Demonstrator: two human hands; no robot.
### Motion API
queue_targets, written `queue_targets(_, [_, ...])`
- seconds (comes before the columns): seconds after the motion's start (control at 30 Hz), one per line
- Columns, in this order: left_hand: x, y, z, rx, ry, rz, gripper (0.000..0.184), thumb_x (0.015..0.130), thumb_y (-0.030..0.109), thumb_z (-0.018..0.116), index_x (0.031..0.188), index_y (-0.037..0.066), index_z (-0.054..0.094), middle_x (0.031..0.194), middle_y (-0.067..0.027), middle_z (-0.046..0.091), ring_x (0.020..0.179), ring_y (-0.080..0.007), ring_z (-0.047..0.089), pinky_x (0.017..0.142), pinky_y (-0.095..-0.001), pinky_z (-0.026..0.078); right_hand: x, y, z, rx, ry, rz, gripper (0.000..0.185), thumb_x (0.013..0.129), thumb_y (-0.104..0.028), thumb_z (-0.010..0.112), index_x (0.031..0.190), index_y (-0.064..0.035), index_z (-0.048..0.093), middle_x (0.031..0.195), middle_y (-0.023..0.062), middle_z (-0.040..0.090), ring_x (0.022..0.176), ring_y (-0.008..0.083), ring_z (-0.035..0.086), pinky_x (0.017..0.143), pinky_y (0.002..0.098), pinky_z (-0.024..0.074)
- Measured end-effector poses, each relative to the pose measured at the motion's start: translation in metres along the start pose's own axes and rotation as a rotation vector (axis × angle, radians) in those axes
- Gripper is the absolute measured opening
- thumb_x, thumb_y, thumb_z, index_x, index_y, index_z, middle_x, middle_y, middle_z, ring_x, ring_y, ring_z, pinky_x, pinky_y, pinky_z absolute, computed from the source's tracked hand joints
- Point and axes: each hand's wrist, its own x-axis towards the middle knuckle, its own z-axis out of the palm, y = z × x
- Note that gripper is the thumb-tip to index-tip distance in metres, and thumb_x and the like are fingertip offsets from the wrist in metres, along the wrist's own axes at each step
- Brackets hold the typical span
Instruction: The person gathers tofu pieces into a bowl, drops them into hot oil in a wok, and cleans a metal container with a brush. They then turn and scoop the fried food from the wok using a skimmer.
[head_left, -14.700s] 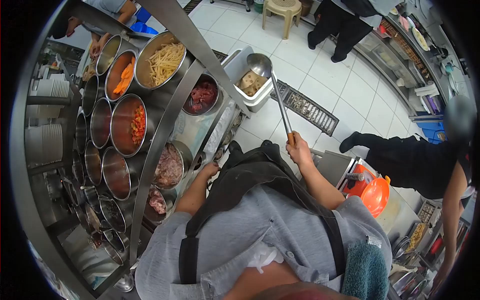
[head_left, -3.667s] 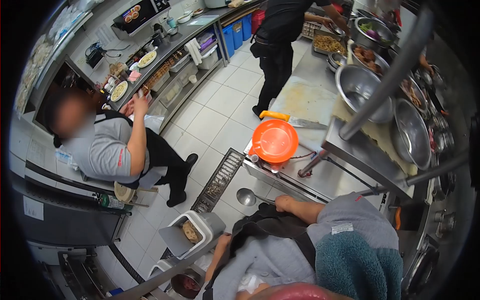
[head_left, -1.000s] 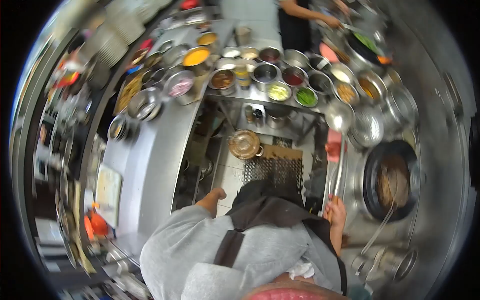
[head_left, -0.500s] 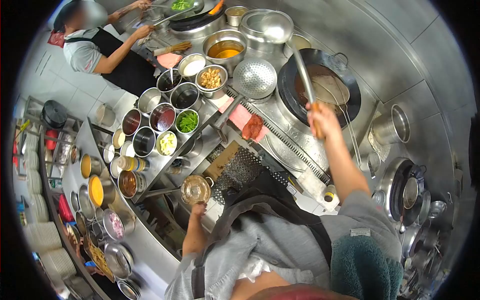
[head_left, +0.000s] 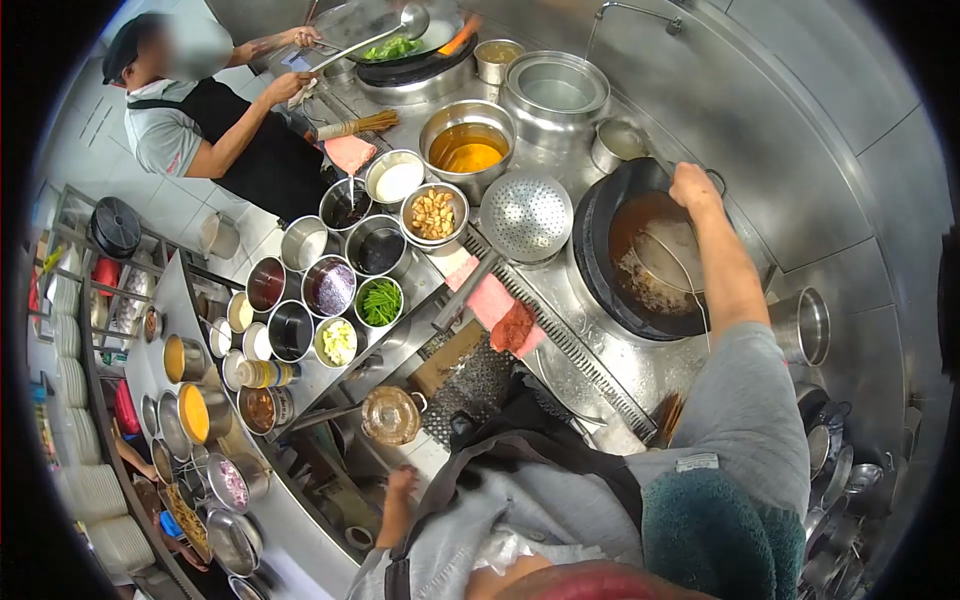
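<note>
My right hand [head_left: 697,188] is closed at the far rim of the wok [head_left: 590,255], around the ladle's grip. Only a thin dark stretch of the ladle handle [head_left: 655,153] shows, slanting toward a small steel pot [head_left: 618,147]; the bowl is hidden. In the wok, a wire strainer [head_left: 665,260] lies in brown, foamy liquid. My left hand [head_left: 400,484] hangs low with loose fingers and holds nothing. Just above it is a round, brownish, see-through strainer [head_left: 391,415] with a loop at its side, apart from the hand.
A perforated skimmer [head_left: 526,215] rests left of the wok. Beyond are a pot of orange liquid [head_left: 468,147] and a large water pot [head_left: 557,85]. Several sauce and ingredient pots [head_left: 330,285] line the counter. A co-worker [head_left: 225,130] stirs greens at another wok.
My right hand has moved up and away, across the wok; the ladle bowl has dropped out of sight. My left hand has come down, away from the round strainer. The view has shifted.
</note>
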Motion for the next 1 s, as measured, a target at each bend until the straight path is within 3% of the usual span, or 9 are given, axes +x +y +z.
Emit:
queue_targets(0.33, [-0.049, 0.057, -0.016, -0.002, 0.097, -0.402, 0.036, 0.078, 0.02, 0.062, 0.11, 0.004, 0.059, 0.082, -0.0082, 0.063, 0.062, -0.0216, 0.059, 0.047, -0.0358, 0.047, 0.093, -0.052, 0.039, 0.396, 0.259, -0.013, 0.021, 0.074, -0.005, 0.051, 0.087, 0.0044, 0.065, 0.095, 0.0281, 0.062, 0.091, 0.0401, 0.062, 0.083, 0.0451, 0.0488])
queue_targets(0.43, [-0.024, 0.088, -0.053, -0.508, 0.272, -0.446, 0.035, 0.078, 0.018, 0.062, 0.109, 0.003, 0.059, 0.079, -0.0091, 0.062, 0.062, -0.021, 0.059, 0.046, -0.0352, 0.046, 0.135, -0.099, 0.063, 1.03, -0.1, 0.23, 0.013, 0.074, -0.009, 0.057, 0.077, 0.0032, 0.059, 0.066, 0.0165, 0.061, 0.048, 0.0245, 0.058, 0.039, 0.0367, 0.045])
queue_targets(0.5, [-0.02, 0.115, -0.06, -0.571, 0.322, -0.431, 0.035, 0.078, 0.017, 0.062, 0.109, 0.003, 0.059, 0.078, -0.0094, 0.062, 0.061, -0.0208, 0.058, 0.046, -0.0349, 0.045, 0.145, -0.111, 0.072, 1.445, -0.199, 0.301, 0.009, 0.074, -0.008, 0.058, 0.076, 0.0005, 0.058, 0.065, 0.0147, 0.06, 0.047, 0.0231, 0.057, 0.038, 0.0338, 0.0438])
queue_targets(0.57, [-0.014, 0.161, -0.058, -0.282, 0.497, -0.332, 0.032, 0.079, 0.016, 0.061, 0.107, 0.0, 0.06, 0.075, -0.0083, 0.063, 0.062, -0.0192, 0.059, 0.049, -0.0322, 0.046, 0.146, -0.116, 0.068, 2.012, -0.253, 0.396, 0.006, 0.073, -0.004, 0.058, 0.074, -0.0028, 0.053, 0.062, 0.0128, 0.057, 0.045, 0.0214, 0.054, 0.037, 0.0288, 0.0428])
queue_targets(0.67, [0.013, 0.131, -0.053, -0.27, 0.43, -0.204, 0.031, 0.08, 0.016, 0.06, 0.106, 0.001, 0.061, 0.077, -0.0072, 0.064, 0.062, -0.0167, 0.059, 0.051, -0.03, 0.047, 0.146, -0.11, 0.054, 2.268, -0.177, 0.431, 0.008, 0.074, -0.001, 0.058, 0.077, -0.0008, 0.05, 0.064, 0.015, 0.056, 0.048, 0.0224, 0.054, 0.037, 0.0272, 0.0427])
queue_targets(0.7, [-0.029, 0.223, -0.045, 0.103, 0.382, -0.244, 0.026, 0.079, 0.017, 0.06, 0.102, 0.003, 0.062, 0.076, -0.0053, 0.064, 0.062, -0.0156, 0.06, 0.053, -0.0295, 0.047, 0.147, -0.102, 0.049, 2.278, -0.154, 0.431, 0.008, 0.074, -0.001, 0.058, 0.077, -0.0008, 0.05, 0.064, 0.015, 0.056, 0.048, 0.0224, 0.054, 0.037, 0.0272, 0.0427])
queue_targets(0.73, [-0.018, 0.188, -0.044, 0.24, 0.345, 0.005, 0.019, 0.081, 0.019, 0.058, 0.095, 0.007, 0.063, 0.07, -0.0035, 0.061, 0.056, -0.0153, 0.057, 0.047, -0.0305, 0.045, 0.148, -0.091, 0.043, 2.355, -0.105, 0.427, 0.009, 0.075, -0.001, 0.057, 0.079, 0.0, 0.049, 0.066, 0.016, 0.055, 0.049, 0.023, 0.055, 0.037, 0.0272, 0.0432])
queue_targets(0.77, [-0.006, 0.166, -0.032, -0.154, 0.301, -0.399, 0.017, 0.083, 0.02, 0.055, 0.091, 0.007, 0.062, 0.065, -0.0029, 0.058, 0.051, -0.0157, 0.055, 0.042, -0.0315, 0.041, 0.147, -0.077, 0.038, 2.429, -0.049, 0.427, 0.01, 0.076, -0.001, 0.056, 0.081, 0.0009, 0.048, 0.067, 0.017, 0.055, 0.051, 0.0236, 0.055, 0.038, 0.0271, 0.0436])
queue_targets(1.0, [0.004, 0.097, -0.03, 0.49, -0.058, -0.079, 0.013, 0.083, 0.019, 0.054, 0.085, 0.008, 0.059, 0.063, -0.0022, 0.056, 0.05, -0.0147, 0.053, 0.04, -0.0302, 0.039, 0.074, 0.07, 0.001, 2.166, 0.283, 0.434, 0.006, 0.08, -0.004, 0.053, 0.079, 0.0011, 0.051, 0.065, 0.0144, 0.055, 0.051, 0.0245, 0.056, 0.039, 0.029, 0.0458])
